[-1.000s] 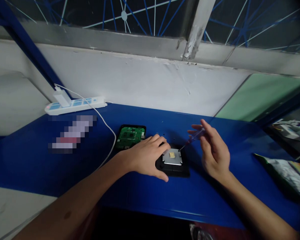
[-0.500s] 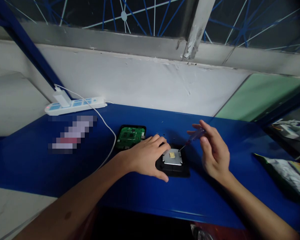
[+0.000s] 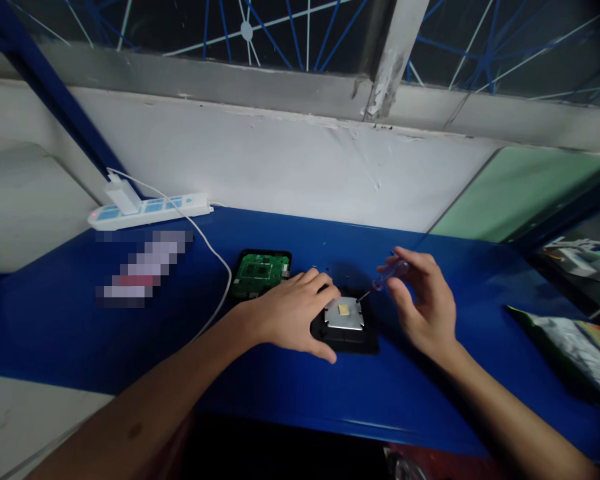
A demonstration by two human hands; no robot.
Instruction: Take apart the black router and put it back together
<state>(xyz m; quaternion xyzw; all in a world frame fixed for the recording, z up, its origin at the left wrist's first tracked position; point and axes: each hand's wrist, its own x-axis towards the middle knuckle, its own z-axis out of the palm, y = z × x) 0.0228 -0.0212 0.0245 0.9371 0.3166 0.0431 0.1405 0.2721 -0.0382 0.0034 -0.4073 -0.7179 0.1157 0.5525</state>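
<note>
A blue table (image 3: 260,393) carries it all, with the plate (image 3: 343,323) as landmark. The left hand (image 3: 297,313) is the nearer one, covering the ground just left of the plate: its fingers lie close together over the far left corner, and its thumb splays off toward the near side. The right hand (image 3: 427,303) is apart from the plate, beyond its right edge, thumb and curled fingers seeming to pinch the driver's handle. The black case (image 3: 367,343) lies flat beneath the plate, showing past its near and right edges. The green board (image 3: 258,270) is left of the plate and farther back, partly behind the left hand. From the right-hand grip, the driver (image 3: 391,271) slants down and leftward along its long axis to the plate's far right corner; whether its tip sits in a screw is too small to tell. A yellowish pad (image 3: 343,309) is near the plate's middle.
</note>
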